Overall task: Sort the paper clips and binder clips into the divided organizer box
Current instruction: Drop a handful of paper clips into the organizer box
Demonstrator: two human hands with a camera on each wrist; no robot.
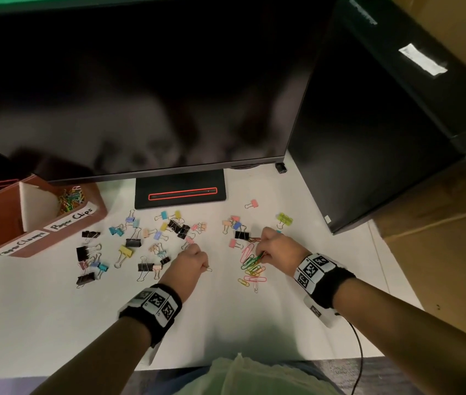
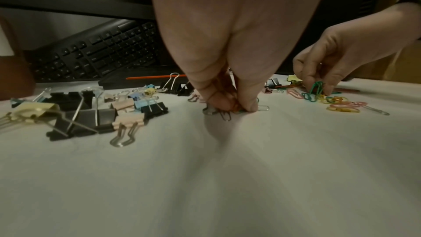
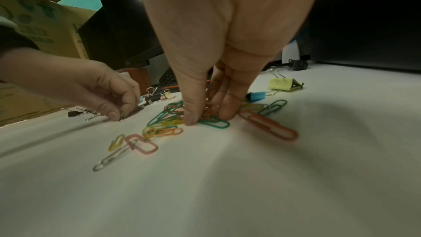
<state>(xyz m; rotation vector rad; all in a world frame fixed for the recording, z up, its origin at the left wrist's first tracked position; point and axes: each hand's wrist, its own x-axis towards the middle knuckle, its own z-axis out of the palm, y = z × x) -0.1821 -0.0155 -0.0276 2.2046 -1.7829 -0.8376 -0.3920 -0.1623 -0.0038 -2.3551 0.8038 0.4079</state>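
While both hands are down on the white desk [image 1: 226,323], the organizer box [image 1: 3,223] sits at the far left, brown, with two handwritten labels on its front: "Paper Clips" [image 1: 72,218] and "Paper Clamps" [image 1: 22,243]. The Paper Clips compartment already has a heap of coloured clips [image 1: 70,198] in it; the inside of the Paper Clamps side is hidden from the head view.

Left hand [image 1: 190,262] has its grip closed, thumb and fingers pinching a few small paper clips [image 2: 225,113] right at the desk. From the head view you only catch one silver loop poking out, but the left wrist cam shows several wire ends under the fingertips. Right hand [image 1: 276,248] is pinching into the paper clip pile [image 1: 251,269], fingers curled round a green clip [image 3: 215,122] among others.

Binder clips [image 1: 133,238], black and pastel, are scattered between the box and the left hand, more beyond the right hand, including a yellow one [image 3: 281,84].

Left wrist cam also shows a black keyboard [image 2: 98,55] under the monitor [image 1: 140,95], which the head view doesn't. Right wrist cam picks up a cardboard box [image 3: 41,30] with print too blurry to read. Black tower [image 1: 383,124] on the right has a white sticker, unreadable.
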